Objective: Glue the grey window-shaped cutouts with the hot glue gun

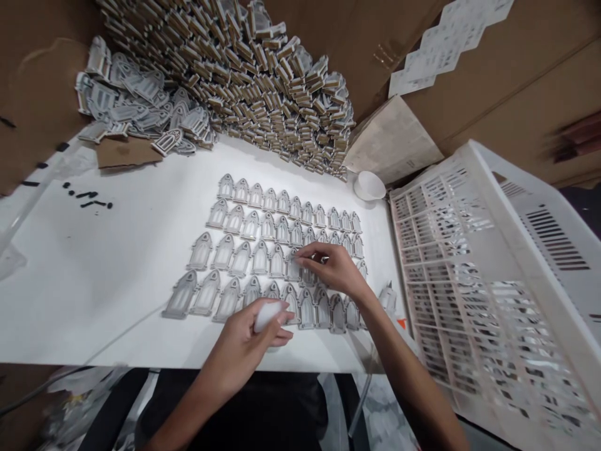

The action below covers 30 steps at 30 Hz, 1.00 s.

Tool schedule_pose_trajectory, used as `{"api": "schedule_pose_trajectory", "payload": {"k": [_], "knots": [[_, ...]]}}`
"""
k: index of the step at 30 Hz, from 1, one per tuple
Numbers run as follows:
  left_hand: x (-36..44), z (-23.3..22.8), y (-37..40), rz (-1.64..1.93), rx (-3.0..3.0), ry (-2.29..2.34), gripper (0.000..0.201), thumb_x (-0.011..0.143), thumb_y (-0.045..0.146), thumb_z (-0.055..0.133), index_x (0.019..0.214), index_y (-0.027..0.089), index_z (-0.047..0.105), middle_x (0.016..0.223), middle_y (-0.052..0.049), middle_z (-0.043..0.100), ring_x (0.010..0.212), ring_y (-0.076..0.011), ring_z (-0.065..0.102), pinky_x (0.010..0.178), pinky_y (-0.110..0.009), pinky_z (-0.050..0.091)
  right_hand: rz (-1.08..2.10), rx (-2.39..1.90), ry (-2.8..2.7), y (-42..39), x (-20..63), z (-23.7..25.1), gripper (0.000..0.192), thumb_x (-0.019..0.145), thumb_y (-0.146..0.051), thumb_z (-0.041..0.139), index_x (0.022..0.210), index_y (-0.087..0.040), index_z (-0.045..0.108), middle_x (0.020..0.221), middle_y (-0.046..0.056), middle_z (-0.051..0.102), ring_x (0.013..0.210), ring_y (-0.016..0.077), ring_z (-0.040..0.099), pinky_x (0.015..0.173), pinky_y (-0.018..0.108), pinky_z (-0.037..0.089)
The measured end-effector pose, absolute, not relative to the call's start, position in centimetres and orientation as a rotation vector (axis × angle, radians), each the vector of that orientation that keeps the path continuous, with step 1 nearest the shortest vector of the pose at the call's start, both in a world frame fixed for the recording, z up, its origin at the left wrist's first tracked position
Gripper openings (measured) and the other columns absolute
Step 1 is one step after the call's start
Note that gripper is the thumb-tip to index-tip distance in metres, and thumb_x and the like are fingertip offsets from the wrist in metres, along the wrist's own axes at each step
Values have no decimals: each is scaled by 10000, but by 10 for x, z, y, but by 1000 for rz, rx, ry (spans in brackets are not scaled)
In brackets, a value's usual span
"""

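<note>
Rows of small grey arch-shaped pieces point(200, 251), like little gothic windows with pale translucent panes, lie flat on the white table. My left hand point(248, 332) is curled round a white, rounded object point(268, 315) in front of the nearest row; fingers cover much of it, so its kind is unclear. Over the right part of the third row, my right hand point(331, 266) reaches down with thumb and forefinger pinched together at one of the pieces point(293, 265). Whether anything small sits in that pinch is hidden.
A large stack of similar pieces point(263, 88) rises at the back, with a loose heap point(136, 94) to its left. A small white bowl point(369, 186) stands back right, beside a white plastic crate point(474, 250). Small black bits point(89, 200) lie on the left.
</note>
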State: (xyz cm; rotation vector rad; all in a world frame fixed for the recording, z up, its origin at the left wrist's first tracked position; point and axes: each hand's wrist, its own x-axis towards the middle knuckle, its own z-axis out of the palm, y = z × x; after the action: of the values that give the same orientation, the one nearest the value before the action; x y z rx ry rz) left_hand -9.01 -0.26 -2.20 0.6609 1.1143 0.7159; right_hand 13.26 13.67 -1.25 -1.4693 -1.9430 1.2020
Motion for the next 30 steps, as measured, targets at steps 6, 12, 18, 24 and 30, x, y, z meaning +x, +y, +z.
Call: {"api": "schedule_pose_trajectory", "payload": {"k": [6, 12, 18, 24, 30], "knots": [[-89, -18, -3, 729, 642, 1123, 567, 924, 657, 763, 1260, 203, 722, 1252, -108, 831, 1053, -282, 835, 963, -370, 685, 1246, -1459, -1957, 140, 130, -16, 94, 932, -342, 826, 981, -272, 865, 986, 9, 848, 739, 170, 657, 696, 305, 508], [-90, -30, -5, 721, 658, 1136, 561, 947, 671, 728, 1264, 208, 739, 1279, -126, 820, 1052, -294, 832, 957, -383, 686, 1177, -1470, -1951, 132, 128, -4, 187, 913, -353, 870, 1076, -264, 845, 1028, 14, 817, 757, 156, 657, 694, 288, 508], [-77, -32, 1, 735, 709, 1092, 534, 939, 667, 736, 1205, 205, 749, 1023, -71, 835, 960, -284, 836, 922, -385, 696, 1465, -1338, -1967, 87, 129, 27, 114, 967, -379, 839, 1045, -296, 848, 1014, -16, 817, 841, 145, 712, 734, 253, 519], [-62, -25, 4, 736, 746, 1092, 521, 948, 651, 732, 1223, 209, 741, 1012, -66, 835, 971, -287, 833, 914, -388, 700, 1470, -1412, -1884, 78, 141, 30, 62, 969, -324, 835, 984, -265, 842, 926, -26, 815, 729, 122, 662, 599, 238, 435], [-51, -20, 6, 767, 727, 1095, 492, 942, 636, 748, 1178, 204, 743, 980, -53, 827, 923, -279, 839, 872, -377, 707, 1545, -1375, -1902, 83, 146, 30, 116, 942, -375, 860, 1003, -276, 858, 943, -9, 828, 764, 146, 688, 661, 261, 482]]}}
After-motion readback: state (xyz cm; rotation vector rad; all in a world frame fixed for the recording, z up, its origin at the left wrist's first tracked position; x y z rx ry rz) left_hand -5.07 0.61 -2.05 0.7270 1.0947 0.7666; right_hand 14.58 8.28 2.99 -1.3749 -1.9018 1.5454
